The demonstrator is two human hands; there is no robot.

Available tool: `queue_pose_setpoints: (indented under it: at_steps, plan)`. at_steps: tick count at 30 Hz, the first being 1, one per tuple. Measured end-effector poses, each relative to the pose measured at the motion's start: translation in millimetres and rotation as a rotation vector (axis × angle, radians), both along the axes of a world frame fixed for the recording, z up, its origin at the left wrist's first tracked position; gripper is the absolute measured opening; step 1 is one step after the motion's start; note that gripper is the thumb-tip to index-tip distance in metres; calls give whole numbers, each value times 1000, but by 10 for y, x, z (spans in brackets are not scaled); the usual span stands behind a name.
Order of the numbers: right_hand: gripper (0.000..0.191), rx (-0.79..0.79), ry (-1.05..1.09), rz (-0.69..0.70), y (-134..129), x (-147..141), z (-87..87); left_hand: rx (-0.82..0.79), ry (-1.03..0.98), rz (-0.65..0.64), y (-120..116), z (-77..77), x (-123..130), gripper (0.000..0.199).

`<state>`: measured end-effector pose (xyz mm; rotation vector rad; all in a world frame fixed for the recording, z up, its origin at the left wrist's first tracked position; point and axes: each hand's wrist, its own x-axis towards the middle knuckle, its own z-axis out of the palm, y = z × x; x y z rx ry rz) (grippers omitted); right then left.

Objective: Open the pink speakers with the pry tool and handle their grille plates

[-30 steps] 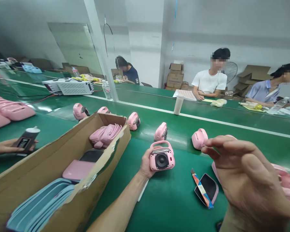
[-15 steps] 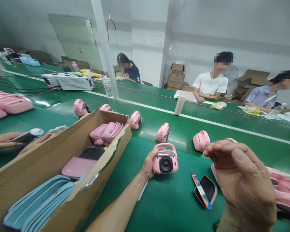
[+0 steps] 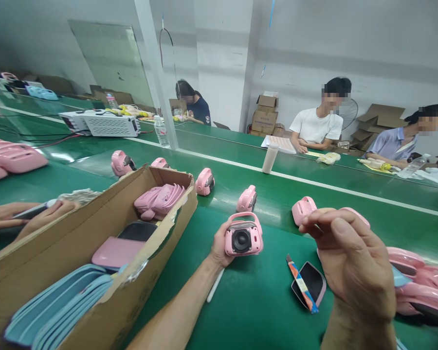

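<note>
My left hand point(image 3: 221, 243) is closed around the side of a small pink speaker point(image 3: 244, 238), whose black round cone faces me and whose carry handle arches on top. To the right, my right hand point(image 3: 354, 253) is raised above the table, palm turned inward, fingers loosely bent and nothing visible in it. Between the hands lies a dark panel with a pink edge point(image 3: 316, 284), with an orange-and-blue utility knife point(image 3: 302, 283) across it. A thin white stick point(image 3: 215, 286) rests beneath my left wrist.
At left, a cardboard box point(image 3: 168, 238) holds blue panels point(image 3: 69, 306) and pink panels point(image 3: 158, 201). Pink speakers point(image 3: 205, 182) stand in a row beyond. More pink housings point(image 3: 423, 282) lie at right. Another person's hands point(image 3: 47, 218) work beyond the box; several people sit opposite.
My left hand has shifted slightly left with the speaker and turned it a little. My right hand has moved slightly left. The other person's hands at left have come together.
</note>
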<state>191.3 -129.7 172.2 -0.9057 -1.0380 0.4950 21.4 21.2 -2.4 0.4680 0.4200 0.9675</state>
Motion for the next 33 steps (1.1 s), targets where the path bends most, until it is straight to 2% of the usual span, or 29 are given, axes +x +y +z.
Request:
queue_pose_setpoints:
  at_steps: [4, 10, 16, 25, 33]
  plan:
    - [21, -142, -105, 10, 111, 24, -90, -47, -58, -1, 45, 44, -12, 42]
    - [27, -306, -333, 24, 172, 9, -129, -102, -59, 30, 61, 69, -9, 36]
    - [26, -339, -419, 24, 171, -3, -123, -78, -61, 52, 49, 83, -9, 37]
    - [23, -323, -478, 23, 202, 12, -133, -159, -44, 83, 70, 56, -12, 30]
    - [26, -384, -540, 35, 253, 27, -159, -154, -110, 8, 104, -41, -44, 36]
